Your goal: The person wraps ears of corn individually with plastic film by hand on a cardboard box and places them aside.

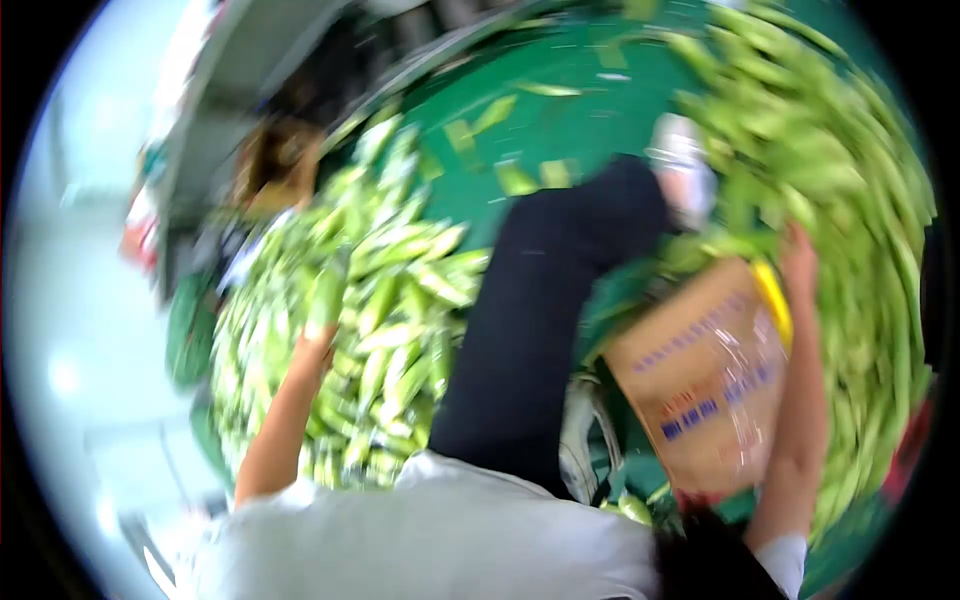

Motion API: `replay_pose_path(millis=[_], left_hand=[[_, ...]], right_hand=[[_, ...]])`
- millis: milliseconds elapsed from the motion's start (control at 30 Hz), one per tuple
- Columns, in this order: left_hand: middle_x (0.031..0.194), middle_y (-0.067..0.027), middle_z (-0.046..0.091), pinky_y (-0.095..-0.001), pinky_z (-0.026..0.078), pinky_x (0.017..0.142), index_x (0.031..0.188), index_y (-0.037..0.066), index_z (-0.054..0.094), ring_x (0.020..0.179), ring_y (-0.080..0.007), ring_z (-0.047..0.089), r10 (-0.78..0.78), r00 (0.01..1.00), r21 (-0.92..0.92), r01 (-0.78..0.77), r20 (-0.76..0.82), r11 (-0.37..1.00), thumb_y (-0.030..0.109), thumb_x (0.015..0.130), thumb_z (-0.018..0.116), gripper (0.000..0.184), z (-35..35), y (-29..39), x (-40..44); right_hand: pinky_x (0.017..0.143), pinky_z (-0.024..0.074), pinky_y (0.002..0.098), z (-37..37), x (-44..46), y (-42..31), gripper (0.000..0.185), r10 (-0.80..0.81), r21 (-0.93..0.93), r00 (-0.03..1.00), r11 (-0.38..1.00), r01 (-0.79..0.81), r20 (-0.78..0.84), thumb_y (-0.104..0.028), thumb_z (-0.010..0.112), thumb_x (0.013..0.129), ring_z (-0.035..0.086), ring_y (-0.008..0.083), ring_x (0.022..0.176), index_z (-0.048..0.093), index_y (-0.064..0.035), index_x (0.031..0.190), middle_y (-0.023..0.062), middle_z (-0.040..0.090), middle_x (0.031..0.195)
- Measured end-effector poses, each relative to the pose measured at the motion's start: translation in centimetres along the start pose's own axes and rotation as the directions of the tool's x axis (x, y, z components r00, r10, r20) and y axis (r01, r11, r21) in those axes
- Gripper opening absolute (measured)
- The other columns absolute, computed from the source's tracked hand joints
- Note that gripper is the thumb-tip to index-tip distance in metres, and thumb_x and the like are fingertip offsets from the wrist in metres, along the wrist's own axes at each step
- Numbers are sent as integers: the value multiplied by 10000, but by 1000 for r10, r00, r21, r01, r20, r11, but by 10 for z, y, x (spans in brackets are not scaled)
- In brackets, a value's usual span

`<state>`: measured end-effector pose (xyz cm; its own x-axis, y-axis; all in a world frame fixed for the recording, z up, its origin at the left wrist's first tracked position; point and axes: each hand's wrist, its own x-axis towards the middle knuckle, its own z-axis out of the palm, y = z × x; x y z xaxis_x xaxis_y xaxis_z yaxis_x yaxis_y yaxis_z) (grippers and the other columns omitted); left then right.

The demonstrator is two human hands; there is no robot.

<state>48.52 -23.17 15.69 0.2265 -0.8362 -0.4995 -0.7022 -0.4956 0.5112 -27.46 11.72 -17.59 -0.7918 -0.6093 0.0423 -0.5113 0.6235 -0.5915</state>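
At the left, my left hand (318,345) is closed round the lower end of a pale green wrapped bundle (326,297), held over a heap of similar wrapped green vegetables (390,330). On the other side, my right hand (798,262) reaches to the edge of a large pile of long flat green beans (840,170). Its fingers are blurred, and what they hold, if anything, cannot be made out. Beside my right forearm lies a brown cardboard box (700,380) with printed text and a yellow strip (773,303) along its upper right edge.
My bent leg in dark trousers (530,310) lies between the two piles, with a light shoe (684,170) near the beans. Loose green pieces (490,115) are scattered over the green floor (560,120). An open cardboard box (275,165) stands at the upper left.
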Motion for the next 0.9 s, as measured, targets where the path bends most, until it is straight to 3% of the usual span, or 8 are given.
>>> replay_pose_path(millis=[100,233,300,400,567,633,800,900], left_hand=[[753,-27,561,-316,363,441,1147,82,554,550,-134,473,-334,858,-170,290,-389,942,440,815,792,543,-70,-97,59],[763,-106,623,-388,524,520,1437,183,235,597,-242,629,-208,885,-530,-49,-415,846,363,946,675,683,-74,-206,91],[930,-121,683,-401,554,586,1345,106,465,688,-236,658,-216,847,-537,-94,-486,839,221,924,673,483,7,-156,66],[1138,-87,649,-310,547,734,1371,65,514,858,-178,651,444,861,-259,-501,-249,826,-60,869,553,519,109,-21,6],[1035,-110,645,-460,499,816,1111,126,650,937,-354,606,960,-16,-422,-900,280,107,142,755,682,358,236,151,-164],[1243,-149,569,-481,480,875,1206,145,585,1053,-334,571,881,-473,-320,-835,0,-448,293,863,599,373,306,169,-216],[1191,-145,645,-488,497,916,1264,153,600,1084,-342,620,613,-583,-576,-781,533,-242,382,678,805,661,407,163,-264],[1244,-192,649,-485,500,954,1340,94,532,1122,-383,632,461,-534,-528,-835,709,-154,461,653,857,844,455,168,-264]], right_hand=[[1145,360,420,32,46,41,694,-299,-394,849,785,478,436,39,549,857,425,381,1376,417,-142,1515,197,441,1510],[1142,303,545,66,59,108,740,-210,-473,755,668,575,622,-23,620,810,442,430,1317,409,-117,1514,237,486,1418],[1113,358,524,51,61,88,756,-201,-358,719,759,543,665,-42,673,799,467,445,1283,405,-76,1505,238,495,1402],[1012,446,467,-1,58,89,693,-253,68,755,961,268,606,-70,669,837,529,399,1201,411,-35,1479,225,511,1382],[918,456,413,-74,-98,-98,530,-85,292,687,937,-191,721,-178,623,888,557,327,1087,492,-53,1387,174,564,1243],[880,460,391,-99,-166,-178,475,-111,366,641,888,-279,759,-221,604,909,569,298,1041,524,-61,1349,153,585,1187],[786,470,337,-194,-262,-201,390,244,575,852,650,-498,462,-328,558,960,597,226,927,605,-78,1257,102,637,1048],[729,476,305,-222,-349,-93,389,779,704,624,475,-528,-58,-392,530,991,613,183,858,654,-89,1201,71,669,965]])
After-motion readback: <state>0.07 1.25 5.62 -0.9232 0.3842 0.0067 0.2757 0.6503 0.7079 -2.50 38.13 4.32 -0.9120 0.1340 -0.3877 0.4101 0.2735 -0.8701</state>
